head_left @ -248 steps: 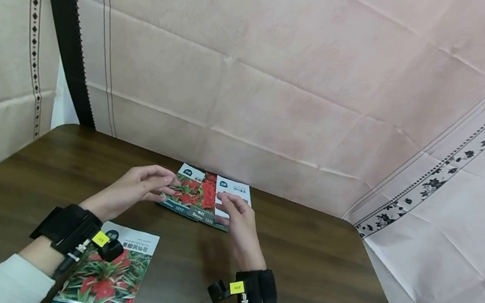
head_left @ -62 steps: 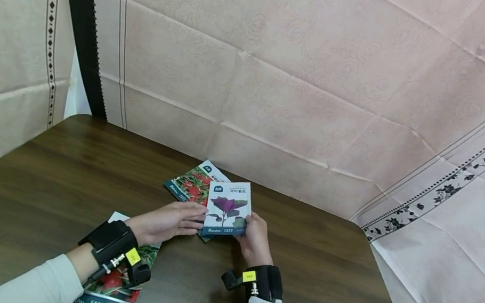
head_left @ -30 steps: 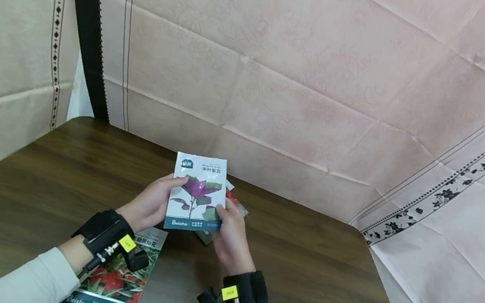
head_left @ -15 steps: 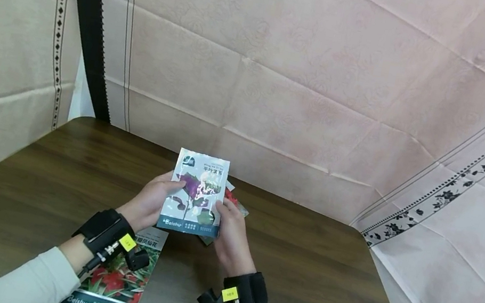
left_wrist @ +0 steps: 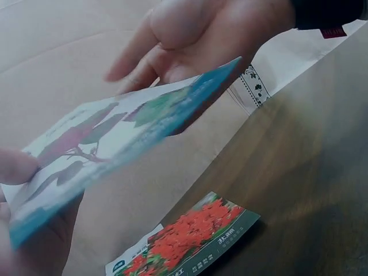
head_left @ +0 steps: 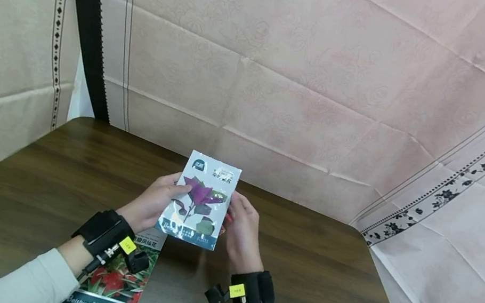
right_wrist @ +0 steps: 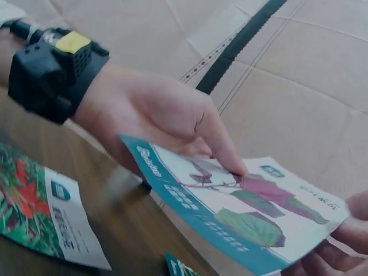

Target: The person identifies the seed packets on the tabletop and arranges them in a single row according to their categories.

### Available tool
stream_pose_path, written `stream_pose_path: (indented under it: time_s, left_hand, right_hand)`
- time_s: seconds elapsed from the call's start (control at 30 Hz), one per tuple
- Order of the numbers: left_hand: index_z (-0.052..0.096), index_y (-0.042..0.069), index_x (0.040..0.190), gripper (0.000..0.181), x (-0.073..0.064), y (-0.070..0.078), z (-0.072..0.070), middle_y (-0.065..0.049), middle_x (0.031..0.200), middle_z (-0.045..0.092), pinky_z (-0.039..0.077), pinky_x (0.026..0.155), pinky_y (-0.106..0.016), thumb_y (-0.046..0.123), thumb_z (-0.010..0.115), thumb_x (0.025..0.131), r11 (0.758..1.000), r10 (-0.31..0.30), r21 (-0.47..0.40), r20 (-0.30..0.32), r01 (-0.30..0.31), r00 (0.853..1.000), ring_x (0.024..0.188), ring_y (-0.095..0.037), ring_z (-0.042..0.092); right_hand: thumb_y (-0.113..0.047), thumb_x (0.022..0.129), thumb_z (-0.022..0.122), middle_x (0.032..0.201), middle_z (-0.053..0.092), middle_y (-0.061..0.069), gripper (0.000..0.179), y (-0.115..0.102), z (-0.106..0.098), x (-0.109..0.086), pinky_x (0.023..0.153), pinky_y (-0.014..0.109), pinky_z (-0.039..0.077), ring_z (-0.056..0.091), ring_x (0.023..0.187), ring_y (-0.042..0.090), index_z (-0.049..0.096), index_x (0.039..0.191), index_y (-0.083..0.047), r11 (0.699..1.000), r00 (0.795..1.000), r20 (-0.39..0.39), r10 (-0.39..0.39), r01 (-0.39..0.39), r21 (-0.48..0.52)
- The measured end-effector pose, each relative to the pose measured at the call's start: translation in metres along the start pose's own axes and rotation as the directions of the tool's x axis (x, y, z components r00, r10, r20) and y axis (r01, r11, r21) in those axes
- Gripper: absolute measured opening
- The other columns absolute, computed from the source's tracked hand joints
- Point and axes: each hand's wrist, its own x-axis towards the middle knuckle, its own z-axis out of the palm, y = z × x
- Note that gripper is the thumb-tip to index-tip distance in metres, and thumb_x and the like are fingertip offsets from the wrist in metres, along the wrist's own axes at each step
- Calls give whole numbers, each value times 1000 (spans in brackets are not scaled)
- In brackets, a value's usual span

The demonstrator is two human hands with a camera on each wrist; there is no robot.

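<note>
In the head view, the left hand (head_left: 150, 204) pinches the purple-flower packet (head_left: 200, 201), tilted above the brown table (head_left: 323, 274) before a pale cloth (head_left: 285, 72). In the left wrist view, the right hand (left_wrist: 201, 37) is at the packet's edge, fingers loosely extended; whether it touches, I cannot tell. In the right wrist view, the left thumb (right_wrist: 221, 138) lies on the packet's face.

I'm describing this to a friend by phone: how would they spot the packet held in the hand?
Look over the brown table towards its far edge. There the left hand pinches a white packet with a blue-green bottom band. Its picture of a purple-leaved plant sets it apart from the red-flowered packets.
</note>
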Motion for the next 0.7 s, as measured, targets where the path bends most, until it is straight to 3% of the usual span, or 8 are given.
stream_pose_path:
  time_s: [0.13,0.27,0.5,0.7]
  left_hand:
    - [34,15,144,57,1,-1,0,-15,125,56,49,86,-41,28,54,92,998,3,65,-16,-2,1000,106,-28,59]
    - [37,13,142,56,2,-1,1,-15,121,59,50,84,-41,29,56,92,996,6,90,-15,-4,1000,104,-29,60]
    - [37,11,142,56,1,1,2,-15,121,59,50,85,-41,27,56,91,996,5,92,-13,-4,1000,104,-29,60]
    - [43,9,137,52,-4,8,-1,-15,117,59,51,82,-37,32,54,92,985,45,169,-39,-38,998,100,-26,61]
  right_hand:
    - [-31,91,57,107,61,13,39,3,1,0,76,29,45,57,88,20,61,115,-1,993,998,-56,13,-19,-115]
    - [-32,90,58,105,63,13,38,5,1,0,76,28,46,58,86,20,63,113,-2,982,998,-59,20,-31,-189]
    - [-30,91,57,105,64,13,37,4,2,-2,77,27,48,59,88,20,63,113,-1,978,997,-77,14,-30,-207]
    - [-31,91,57,103,64,14,38,2,3,-2,69,25,47,60,84,20,63,114,-1,982,997,-78,-7,-7,-187]
